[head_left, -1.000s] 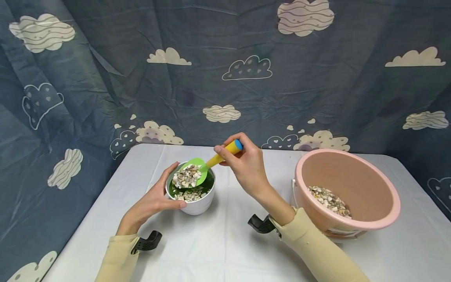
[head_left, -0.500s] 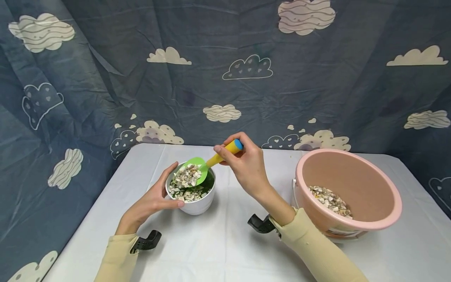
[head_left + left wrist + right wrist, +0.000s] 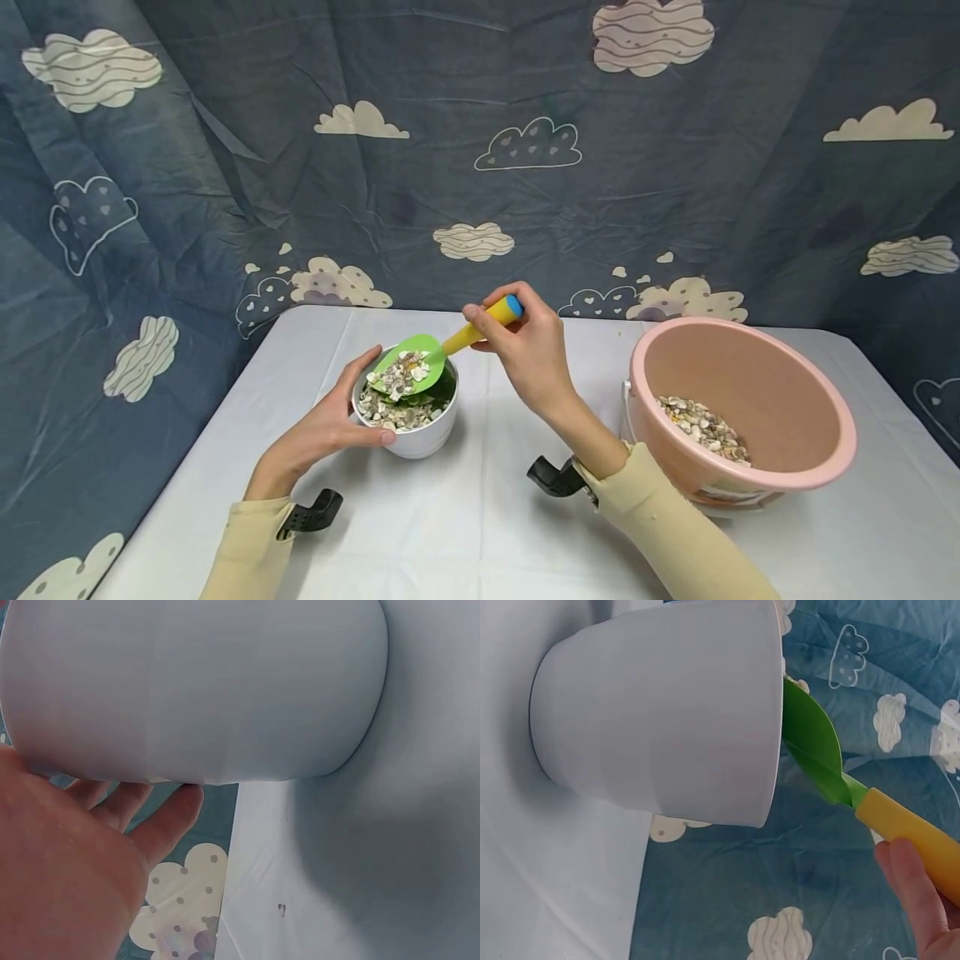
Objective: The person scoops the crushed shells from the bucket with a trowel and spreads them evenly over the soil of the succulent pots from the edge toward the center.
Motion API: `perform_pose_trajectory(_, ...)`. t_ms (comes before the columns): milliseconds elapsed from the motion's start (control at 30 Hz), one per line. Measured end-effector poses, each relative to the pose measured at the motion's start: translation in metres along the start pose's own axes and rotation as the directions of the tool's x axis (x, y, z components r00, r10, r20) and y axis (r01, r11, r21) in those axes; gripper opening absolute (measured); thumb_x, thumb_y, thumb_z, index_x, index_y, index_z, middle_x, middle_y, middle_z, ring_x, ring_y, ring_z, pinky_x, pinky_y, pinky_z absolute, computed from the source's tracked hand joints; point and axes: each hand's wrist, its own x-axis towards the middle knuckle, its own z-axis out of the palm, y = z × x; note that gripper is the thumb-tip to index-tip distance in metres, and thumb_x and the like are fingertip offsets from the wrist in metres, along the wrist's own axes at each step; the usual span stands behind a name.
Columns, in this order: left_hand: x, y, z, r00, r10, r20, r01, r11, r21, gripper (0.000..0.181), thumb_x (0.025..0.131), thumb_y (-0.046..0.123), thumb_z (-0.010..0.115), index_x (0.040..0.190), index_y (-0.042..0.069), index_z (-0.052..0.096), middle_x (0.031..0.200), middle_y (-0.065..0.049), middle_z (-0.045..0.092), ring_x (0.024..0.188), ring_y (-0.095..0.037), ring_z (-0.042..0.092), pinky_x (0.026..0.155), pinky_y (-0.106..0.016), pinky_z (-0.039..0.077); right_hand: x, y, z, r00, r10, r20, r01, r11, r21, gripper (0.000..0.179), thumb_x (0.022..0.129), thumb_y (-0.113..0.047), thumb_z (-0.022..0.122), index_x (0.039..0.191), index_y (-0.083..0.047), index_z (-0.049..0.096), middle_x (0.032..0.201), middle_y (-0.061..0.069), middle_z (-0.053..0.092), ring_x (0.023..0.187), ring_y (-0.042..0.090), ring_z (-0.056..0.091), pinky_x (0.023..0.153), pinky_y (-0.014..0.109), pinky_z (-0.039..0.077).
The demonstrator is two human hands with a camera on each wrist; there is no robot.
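A white pot [image 3: 422, 442] stands on the table, partly filled with pale, mottled chips [image 3: 386, 412] that look like small stones or shell bits. My left hand [image 3: 330, 425] holds the pot from its left side, thumb at the near rim and fingers around the far side. My right hand [image 3: 528, 354] grips the yellow handle [image 3: 463, 338] of a trowel with a blue end cap. Its green blade [image 3: 426, 350] tilts down into the pot's mouth, bearing a small heap of chips. In the right wrist view the green blade [image 3: 814, 742] dips past the pot's rim.
A pink bucket [image 3: 795, 367] stands at the right of the white table [image 3: 480, 533], with more chips [image 3: 705, 429] at its bottom and a handle at its side. A dark cloth [image 3: 420, 200] with cloud prints hangs behind and at the left.
The heap on the blade has shrunk and more chips lie in the pot. The right hand has shifted slightly right with the trowel; the left hand stays on the pot.
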Motion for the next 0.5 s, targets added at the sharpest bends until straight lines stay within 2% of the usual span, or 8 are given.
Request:
perform_pose_trajectory(133,0.001,0.000,0.000,1.000,-0.002,0.004,0.002,1.000,0.013,0.113,0.070,0.021,0.088,0.158,0.027,0.016,0.162,-0.007,0.011,0.146,-0.032,0.007,0.110,-0.065,0.008,0.004,0.009,-0.001,0.999,0.034,-0.009,-0.034,0.999,0.015,0.024,0.091,-0.008,0.071,0.102,0.008,0.057,0.092,0.019,0.064,0.082,0.033,0.070,0.066,0.038,0.058)
perform_pose_trajectory(267,0.001,-0.002,0.001,1.000,0.016,0.016,-0.016,0.999,-0.031,0.113,0.072,0.018,0.087,0.158,0.025,0.014,0.162,-0.007,0.010,0.146,-0.032,0.007,0.111,-0.064,0.006,0.009,0.024,-0.004,0.998,0.070,-0.003,-0.069,0.997,0.027,0.031,0.091,-0.014,0.072,0.105,0.008,0.056,0.095,0.018,0.065,0.084,0.030,0.071,0.066,0.036,0.058)
perform_pose_trajectory(500,0.001,-0.004,0.000,0.999,0.039,0.024,-0.037,0.997,-0.065,0.113,0.072,0.017,0.086,0.158,0.025,0.013,0.162,-0.006,0.008,0.146,-0.031,0.005,0.110,-0.065,0.006,0.012,0.030,-0.009,0.983,0.172,0.069,-0.174,0.985,0.022,0.036,0.090,-0.019,0.073,0.110,0.003,0.053,0.103,0.018,0.062,0.091,0.028,0.070,0.071,0.035,0.058)
